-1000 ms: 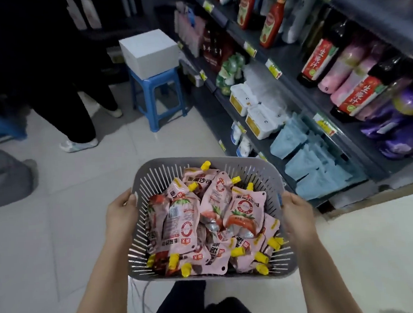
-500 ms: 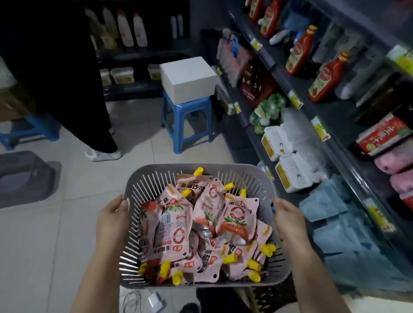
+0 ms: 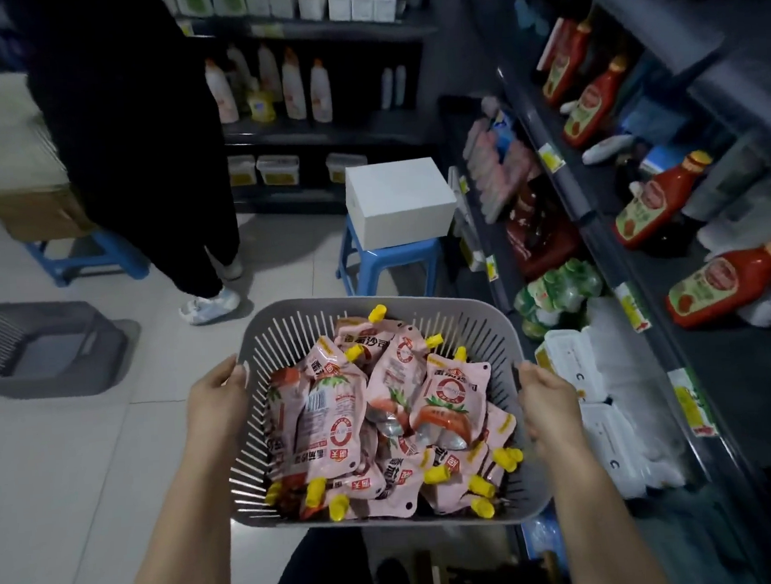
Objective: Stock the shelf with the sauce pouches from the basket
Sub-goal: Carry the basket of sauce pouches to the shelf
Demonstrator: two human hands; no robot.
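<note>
1. Far left on the floor sits a spare basket (image 3: 48, 348), grey and slatted like the one being carried. Next to it a person (image 3: 140, 148) in dark clothes stands by the back racks, taking no part in this job.
2. The left hand (image 3: 216, 403) grips the left rim of the basket (image 3: 420, 301), with the thumb hooked over the top edge and the fingers wrapped round the outside, mostly hidden.
3. The basket is held roughly level in front of the body, out in the aisle. It is near the shelf but not touching it.
4. It is heaped with sauce pouches (image 3: 337, 425). They are pink, soft and glossy, printed with a red ring and a tomato, and each has a yellow screw cap at one corner. They lie every which way, some piled on others.
5. The right hand (image 3: 546, 399) clasps the right rim in the same manner, so neither hand is free to pick.
6. Beyond the basket a white box (image 3: 399, 209) rests on a blue stool (image 3: 386, 264).
7. To the right runs the shelf (image 3: 594, 229), with ketchup bottles (image 3: 658, 203) lying on the upper tier and white cartons (image 3: 573, 361) lower down.
8. Farther along the lower tier are pink packs (image 3: 498, 167). They may be the same pouches, though they are too blurred to be sure.
9. By my reckoning the stocking of this load has not begun. The basket is full, no pouch is in hand, and the whole heap is left to shelve.
</note>
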